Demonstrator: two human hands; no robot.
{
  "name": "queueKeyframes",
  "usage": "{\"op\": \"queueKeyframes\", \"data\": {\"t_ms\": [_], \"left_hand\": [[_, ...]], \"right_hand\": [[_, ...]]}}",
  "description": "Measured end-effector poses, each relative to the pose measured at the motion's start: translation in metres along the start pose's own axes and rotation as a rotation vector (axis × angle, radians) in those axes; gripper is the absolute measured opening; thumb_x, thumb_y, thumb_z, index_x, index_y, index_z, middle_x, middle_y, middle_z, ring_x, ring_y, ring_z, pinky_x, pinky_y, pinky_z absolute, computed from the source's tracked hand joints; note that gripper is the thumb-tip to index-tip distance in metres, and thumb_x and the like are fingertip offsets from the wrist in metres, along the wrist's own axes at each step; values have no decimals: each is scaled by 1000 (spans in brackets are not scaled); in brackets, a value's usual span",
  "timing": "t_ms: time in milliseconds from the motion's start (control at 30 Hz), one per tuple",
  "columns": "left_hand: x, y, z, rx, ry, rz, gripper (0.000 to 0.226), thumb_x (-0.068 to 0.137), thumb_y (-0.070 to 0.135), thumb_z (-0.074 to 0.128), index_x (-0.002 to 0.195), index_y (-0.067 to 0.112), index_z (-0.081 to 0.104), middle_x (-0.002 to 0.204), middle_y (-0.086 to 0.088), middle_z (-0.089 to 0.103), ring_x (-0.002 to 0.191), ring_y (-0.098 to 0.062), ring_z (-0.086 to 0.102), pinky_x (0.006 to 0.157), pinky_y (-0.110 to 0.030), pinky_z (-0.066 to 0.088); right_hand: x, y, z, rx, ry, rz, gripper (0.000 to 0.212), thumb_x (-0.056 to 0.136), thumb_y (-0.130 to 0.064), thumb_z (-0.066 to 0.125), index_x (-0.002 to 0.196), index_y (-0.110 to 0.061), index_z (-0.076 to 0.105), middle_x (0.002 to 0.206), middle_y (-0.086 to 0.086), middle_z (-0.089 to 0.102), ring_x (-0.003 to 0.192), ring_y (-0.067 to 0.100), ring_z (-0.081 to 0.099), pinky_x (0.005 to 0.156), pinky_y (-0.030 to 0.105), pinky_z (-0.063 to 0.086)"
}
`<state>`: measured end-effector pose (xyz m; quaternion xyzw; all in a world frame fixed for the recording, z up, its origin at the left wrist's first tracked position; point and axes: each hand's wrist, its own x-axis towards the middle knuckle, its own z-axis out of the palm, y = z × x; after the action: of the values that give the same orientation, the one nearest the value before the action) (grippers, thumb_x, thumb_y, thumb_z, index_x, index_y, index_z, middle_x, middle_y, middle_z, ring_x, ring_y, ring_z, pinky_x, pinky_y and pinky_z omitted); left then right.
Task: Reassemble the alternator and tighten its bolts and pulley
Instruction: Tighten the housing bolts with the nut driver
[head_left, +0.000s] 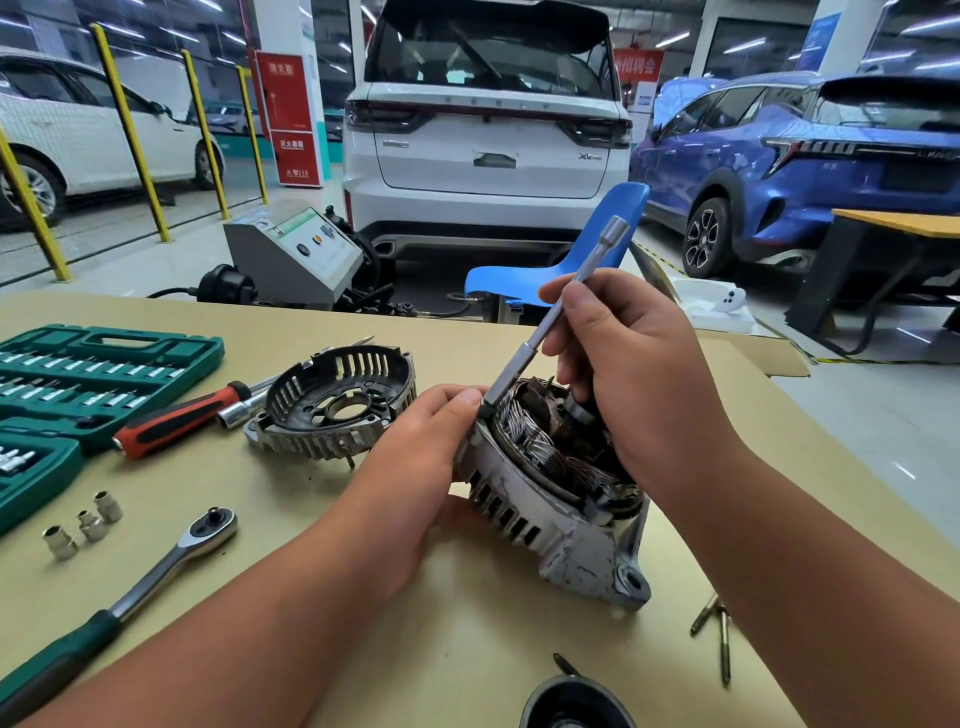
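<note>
Three sockets (92, 526), one ratchet (156, 571); left hand (415, 467) holds alternator (545, 504), right hand (628, 364) extension (574, 293).

Alternator (550, 499): on the table (467, 623)
Cover (332, 410): just left of alternator
Tool case (93, 374): far left of alternator
Ratchet (145, 584): left of alternator, nearer the person
Bolts (719, 634): right, nearer

alternator body (550, 514): silver slotted housing, copper stator windings and rotor exposed on top; tilted, lower edge on the table, mounting ear toward the camera
end cover (332, 410): dark, ribbed, off the body, lying just left of it
extension bar (597, 254): chrome, slanted, lower tip at the housing's upper-left rim
through bolts (724, 649): loose on the table, right of the body
pulley (576, 701): black, cut off by the bottom edge
</note>
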<state>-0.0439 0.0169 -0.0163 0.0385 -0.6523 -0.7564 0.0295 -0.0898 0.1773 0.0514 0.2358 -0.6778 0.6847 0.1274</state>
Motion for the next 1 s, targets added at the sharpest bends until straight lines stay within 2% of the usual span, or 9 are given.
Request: {"op": "queueKeyframes", "data": {"t_ms": [167, 300, 433, 567, 700, 833, 1000], "left_hand": [[-1, 2, 2, 3, 10, 1, 27, 108, 40, 49, 97, 29, 72, 77, 5, 70, 67, -12, 67, 52, -31, 52], [-2, 2, 1, -9, 6, -10, 26, 108, 40, 50, 101, 27, 72, 89, 0, 75, 76, -17, 69, 55, -33, 55], [-3, 3, 2, -6, 7, -11, 27, 108, 40, 50, 99, 29, 73, 87, 1, 73, 77, -18, 67, 55, -33, 54], [-2, 2, 2, -9, 13, -8, 26, 107, 41, 50, 102, 28, 73, 95, -3, 75, 82, -20, 67, 57, -35, 54], [-2, 1, 1, -9, -3, -9, 27, 108, 41, 50, 103, 28, 72, 95, -1, 76, 79, -17, 69, 56, -35, 55], [-1, 0, 0, -8, 8, 5, 27, 108, 42, 49, 101, 29, 72, 93, -1, 76, 79, -17, 70, 58, -35, 55], [-2, -1, 0, 26, 18, 10, 28, 109, 44, 49, 104, 30, 73, 101, -3, 77, 84, -19, 72, 60, -36, 55]], "right_hand": [[0, 0, -1, -28, -9, -1, 21, 108, -23, 56, 91, -16, 67, 68, -2, 63, 56, 12, 53, 51, 26, 41], [0, 0, -2, -40, -15, 6, 21, 108, -24, 56, 91, -13, 62, 66, 3, 54, 55, 12, 51, 50, 27, 40], [-1, 0, -2, -27, -16, -11, 21, 108, -23, 57, 89, -16, 62, 64, 7, 50, 53, 15, 48, 48, 28, 39], [-1, 1, -1, 12, 2, -1, 19, 106, -25, 59, 92, -15, 68, 64, 2, 58, 54, 14, 51, 49, 25, 40], [1, 2, -1, 52, 5, 21, 24, 109, -21, 53, 100, -21, 75, 68, 0, 63, 56, 12, 53, 48, 22, 40], [1, 2, -1, 26, -15, -9, 25, 109, -22, 55, 91, -19, 73, 67, 0, 63, 56, 13, 52, 51, 19, 42], [1, 3, -3, -11, -8, -24, 22, 105, -30, 58, 88, -21, 69, 61, 6, 52, 55, 24, 43, 49, 32, 35]]}}
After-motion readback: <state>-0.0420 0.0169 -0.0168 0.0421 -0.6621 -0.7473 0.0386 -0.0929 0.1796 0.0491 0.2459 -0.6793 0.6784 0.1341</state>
